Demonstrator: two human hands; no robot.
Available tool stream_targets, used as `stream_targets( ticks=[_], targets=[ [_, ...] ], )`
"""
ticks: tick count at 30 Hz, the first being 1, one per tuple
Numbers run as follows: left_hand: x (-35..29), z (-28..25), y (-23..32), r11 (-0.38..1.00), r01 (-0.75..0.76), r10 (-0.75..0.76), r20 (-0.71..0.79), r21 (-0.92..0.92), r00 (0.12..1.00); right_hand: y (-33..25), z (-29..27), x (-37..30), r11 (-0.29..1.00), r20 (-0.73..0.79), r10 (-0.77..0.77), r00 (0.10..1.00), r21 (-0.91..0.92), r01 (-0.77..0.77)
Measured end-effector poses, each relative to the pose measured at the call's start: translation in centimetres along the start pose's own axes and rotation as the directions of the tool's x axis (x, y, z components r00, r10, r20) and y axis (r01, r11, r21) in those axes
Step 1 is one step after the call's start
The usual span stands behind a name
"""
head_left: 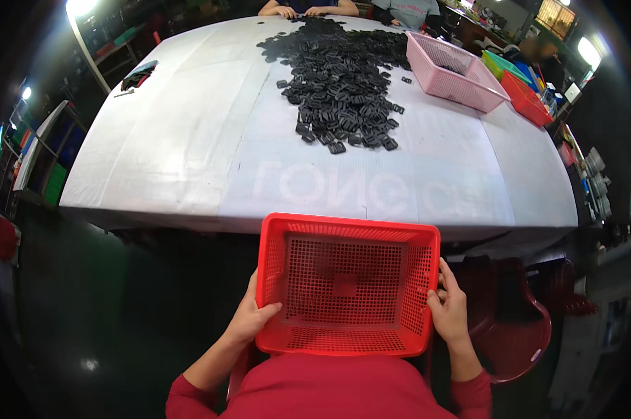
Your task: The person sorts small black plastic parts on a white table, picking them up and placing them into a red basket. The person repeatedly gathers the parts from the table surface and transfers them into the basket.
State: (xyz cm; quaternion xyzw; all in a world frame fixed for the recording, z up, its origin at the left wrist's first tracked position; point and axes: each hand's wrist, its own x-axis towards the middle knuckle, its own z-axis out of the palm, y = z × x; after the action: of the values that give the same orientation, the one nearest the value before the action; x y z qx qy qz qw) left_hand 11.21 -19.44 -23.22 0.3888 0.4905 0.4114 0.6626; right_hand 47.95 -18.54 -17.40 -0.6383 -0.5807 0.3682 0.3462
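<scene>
Red basket (345, 285) front and centre, held in both hands, right before the person's body and tipped so its meshed floor faces up into view! Left hand (253, 315) clamps the near part of the left side, thumb hooked over the rim, fingers tucked out of sight behind the wall. Right hand (451, 307) grips the opposite side, thumb at the rim, fingers running up along the outer wall. Red sleeves (472, 394) follow at both forearms, and a dark red chair (514, 342) sits just off to the right.

Beyond the basket's far rim comes the bench (169, 153), wrapped in white sheeting with pale lettering showing faintly; whether the basket touches its edge, I cannot tell. And look at that heap of black plastic pieces (343, 94), sprawling down the middle, a few strays loose at its fringe! Right of the heap stands a pink basket (444, 77), some dark pieces inside, with a smaller red bin (526, 99) beyond it. Over on the left lies a dark bundle (139, 75). At the far edge, another person's forearms (308, 10) rest by the heap.
</scene>
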Motion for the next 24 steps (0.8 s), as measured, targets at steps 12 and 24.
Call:
stream_targets(
  ticks=[12,24],
  targets=[
    [4.8,1.8,-5.3,0.997,0.073,-0.075,-0.086,-0.036,0.993,9.3,3.5,5.6,0.913,-0.134,-0.111,0.985,-0.406,0.048],
    [5.0,2.2,-3.8,0.974,0.204,-0.188,-0.153,0.099,0.97,9.7,3.6,6.4,0.84,-0.081,-0.052,0.995,-0.542,0.0]
  ],
)
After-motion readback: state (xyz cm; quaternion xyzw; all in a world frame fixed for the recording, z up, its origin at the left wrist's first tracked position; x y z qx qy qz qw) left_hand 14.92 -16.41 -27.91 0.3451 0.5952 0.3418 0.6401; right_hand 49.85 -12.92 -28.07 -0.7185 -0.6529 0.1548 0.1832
